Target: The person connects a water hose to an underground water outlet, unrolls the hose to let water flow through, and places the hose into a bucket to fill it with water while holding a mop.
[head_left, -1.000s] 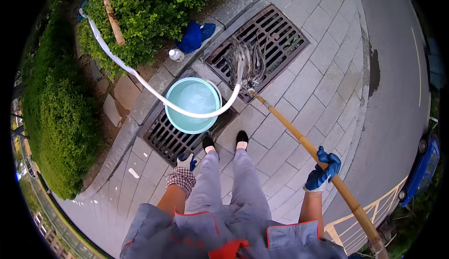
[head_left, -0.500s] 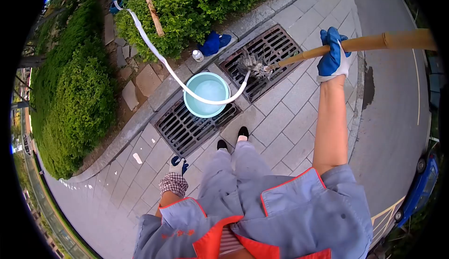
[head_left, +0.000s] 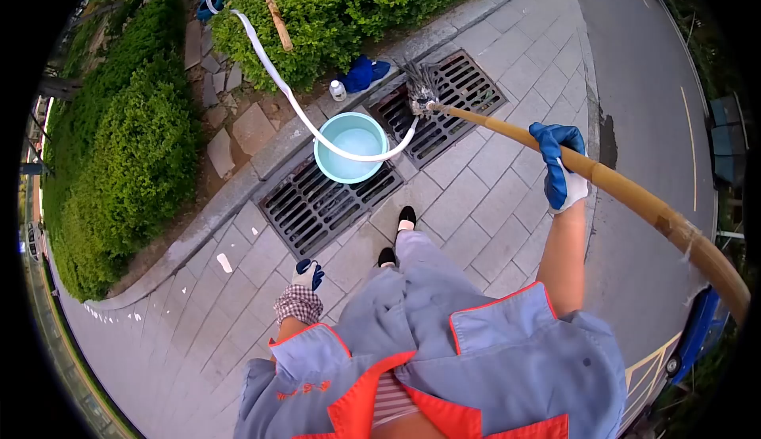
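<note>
My right hand (head_left: 561, 166), in a blue and white work glove, is wrapped round the bamboo handle of a mop (head_left: 507, 128). The mop's grey, shaggy head rests on the far drain grate (head_left: 456, 122), by the kerb. My left hand (head_left: 307, 274), gloved too, hangs low at my side with loosely curled fingers and nothing in it. A light-blue basin (head_left: 349, 171) holding cloudy water stands on the near drain grate (head_left: 305, 217). Across the basin runs a white hose (head_left: 273, 74), its end at the far grate beside the mop head.
A white bottle (head_left: 338, 90) and a dark blue cloth (head_left: 363, 73) lie by the kerb (head_left: 273, 154). Green bushes (head_left: 349, 11) grow behind it, with a wooden stick (head_left: 275, 13) on top. A road with a parked blue vehicle (head_left: 697, 332) lies to the right.
The mop head has moved left across the far grate towards the kerb. The handle's near end has swung down, and my right hand has come lower. My feet have shifted.
</note>
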### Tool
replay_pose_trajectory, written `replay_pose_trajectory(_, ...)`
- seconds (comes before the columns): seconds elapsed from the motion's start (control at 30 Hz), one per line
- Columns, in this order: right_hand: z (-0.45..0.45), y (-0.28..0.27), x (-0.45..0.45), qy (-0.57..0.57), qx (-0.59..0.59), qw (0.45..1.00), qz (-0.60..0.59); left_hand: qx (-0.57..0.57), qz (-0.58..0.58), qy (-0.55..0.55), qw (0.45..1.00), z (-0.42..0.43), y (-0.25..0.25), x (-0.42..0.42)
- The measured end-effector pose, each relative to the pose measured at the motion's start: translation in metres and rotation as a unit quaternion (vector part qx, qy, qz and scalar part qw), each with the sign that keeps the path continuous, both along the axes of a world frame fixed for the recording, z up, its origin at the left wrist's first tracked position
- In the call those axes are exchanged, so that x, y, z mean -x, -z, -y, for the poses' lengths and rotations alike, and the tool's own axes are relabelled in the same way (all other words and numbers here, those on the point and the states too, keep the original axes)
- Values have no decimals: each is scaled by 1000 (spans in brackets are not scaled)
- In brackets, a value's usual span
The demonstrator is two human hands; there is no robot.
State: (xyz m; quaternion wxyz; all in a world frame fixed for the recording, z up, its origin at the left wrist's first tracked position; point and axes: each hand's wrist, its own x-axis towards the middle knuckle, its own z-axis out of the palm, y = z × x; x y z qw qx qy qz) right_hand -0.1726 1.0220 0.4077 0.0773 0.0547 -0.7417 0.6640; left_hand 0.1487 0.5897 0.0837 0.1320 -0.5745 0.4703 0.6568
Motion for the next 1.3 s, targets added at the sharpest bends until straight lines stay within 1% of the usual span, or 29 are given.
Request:
replay_pose_trajectory(0.03, -10, 11, -17, 19, 16, 1000, -4, -4, 9, 3, 1000, 0, -10, -1)
replay_pose_trajectory(0.07, -16, 15, -32, 58, 16, 998, 20, -5, 7, -5, 1000, 0, -12, -5)
replay_pose_trajectory(0.13, -31, 38, -62, 88, 103, 991, -15, -1, 2, 7, 1000, 6, -5, -27)
replay_pose_trajectory(0.17, -38, 43, -78, 63, 111, 990, -51, -2, -7, 12, 1000, 10, 6, -42)
replay_pose_trajectory(0.2, -42, 49, -89, 73, 111, 990, -49, 21, 2, 24, 1000, 9, 8, -56)
replay_pose_trajectory(0.27, -53, 57, -117, 99, 114, 988, -39, -26, 58, 48, 997, 16, 2, -79)
replay_pose_trajectory(0.3, -45, 45, -137, 102, 57, 993, -7, -34, 78, 40, 996, 17, -2, -87)
replay_pose_trajectory(0.33, -48, 44, -153, 72, 20, 997, 5, -37, 124, 40, 991, 21, -4, -90)
replay_pose_trajectory(0.4, -48, 41, -179, 42, 5, 999, -1, -59, 89, 21, 994, 24, -10, -97)
replay_pose_trajectory(0.43, -46, 38, -190, 29, -18, 999, -4, -45, 87, 33, 995, 23, -12, -96)
replay_pose_trajectory(0.5, -41, 43, -201, 2, -42, 999, -35, -47, 58, 70, 995, 30, -1, -99)
replay_pose_trajectory(0.53, -35, 45, -203, 23, -68, 997, -24, -46, 71, 80, 993, 26, -8, -90)
replay_pose_trajectory(0.57, -39, 73, -200, 19, -33, 998, -50, -29, 47, 64, 996, 24, 4, -86)
replay_pose_trajectory(0.6, -35, 83, -204, 75, -10, 997, -12, -65, 43, 72, 994, 41, 47, -87)
replay_pose_trajectory(0.63, -35, 82, -204, 72, -39, 996, -32, -102, 59, 111, 987, 41, 41, -72)
replay_pose_trajectory(0.67, -39, 81, -200, 28, 45, 999, -1, -503, -111, 122, 848, 69, 85, -70)
replay_pose_trajectory(0.7, -38, 79, -199, 44, 21, 999, -4, -341, -57, 122, 931, 55, 83, -58)
replay_pose_trajectory(0.73, -46, 87, -196, 31, 28, 999, -10, -169, 22, 133, 976, 42, 81, -47)
replay_pose_trajectory(0.77, -54, 96, -192, 19, 35, 999, -15, -94, 48, 143, 984, 33, 79, -41)
replay_pose_trajectory(0.8, -60, 101, -191, 35, -22, 998, -53, -73, 40, 153, 985, 22, 76, -27)
replay_pose_trajectory(0.9, -89, 98, -197, 38, 19, 999, 31, -49, 10, 175, 983, -35, 43, 6)
replay_pose_trajectory(1.0, -135, 62, -210, 158, 57, 978, 121, -52, -7, 204, 977, -104, 28, 32)
replay_pose_trajectory(1.07, -186, 48, -226, 183, 124, 973, 63, -61, -8, 223, 973, -157, 23, 45)
replay_pose_trajectory(1.13, -239, 22, -238, 230, 110, 965, -61, -74, -5, 245, 967, -211, 20, 60)
replay_pose_trajectory(1.2, -284, -14, -249, 265, 141, 938, -174, -84, -6, 269, 960, -263, 18, 72)
replay_pose_trajectory(1.27, -313, -47, -260, 326, 182, 907, -194, -90, -10, 291, 952, -305, 14, 82)
replay_pose_trajectory(1.3, -326, -54, -262, 341, 198, 898, -194, -91, -15, 301, 949, -324, 12, 89)
